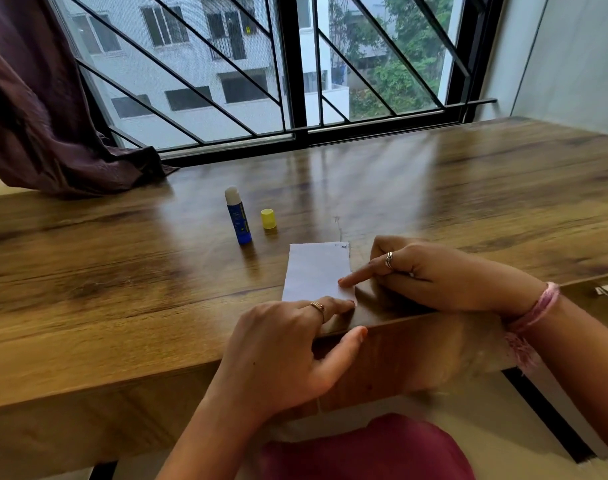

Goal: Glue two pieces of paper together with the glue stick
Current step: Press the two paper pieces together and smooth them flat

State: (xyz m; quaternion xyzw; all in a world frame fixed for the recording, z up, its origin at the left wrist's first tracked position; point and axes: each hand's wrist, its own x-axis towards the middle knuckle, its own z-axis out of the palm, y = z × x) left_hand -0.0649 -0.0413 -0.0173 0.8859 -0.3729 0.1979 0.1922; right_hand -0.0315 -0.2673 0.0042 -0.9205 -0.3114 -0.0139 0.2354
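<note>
So the white paper (314,271) is lying flat on the wooden counter (122,271), right near its front edge. Left hand (278,348) has its grip released, fingers laid straight across the paper's near edge, pressing it down. Right hand (430,275) pokes the paper's right edge with one straight index finger, other fingers tucked in, gripping nothing. Beyond the left hand, the uncapped blue glue stick (238,216) stands upright, yellow cap (268,218) just beside it.

Soft daylight from the window (261,64) glares on the table (399,174); edges bend.
</note>
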